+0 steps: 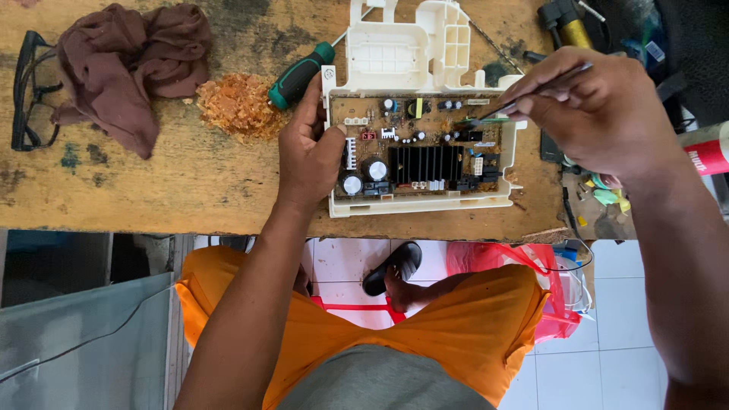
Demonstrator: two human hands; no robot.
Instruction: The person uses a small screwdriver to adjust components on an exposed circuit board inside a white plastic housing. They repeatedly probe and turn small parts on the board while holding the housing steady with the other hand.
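Brown board (425,148) sits gripped at nine o'clock by my left hand (310,156); my right hand (600,114) pinches a probe (524,97) at two o'clock.

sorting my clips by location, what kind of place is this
Probably a small electronics repair bench, informal rather than a factory. A worn, stained wooden worktop holds an open circuit board in a white plastic housing; a green-handled screwdriver lies beside it, and the right hand works the board with a thin tool.

thin tool (543,89) tip too small to identify; right hand (600,114) hides its rear; white housing (402,45) cut off at top edge
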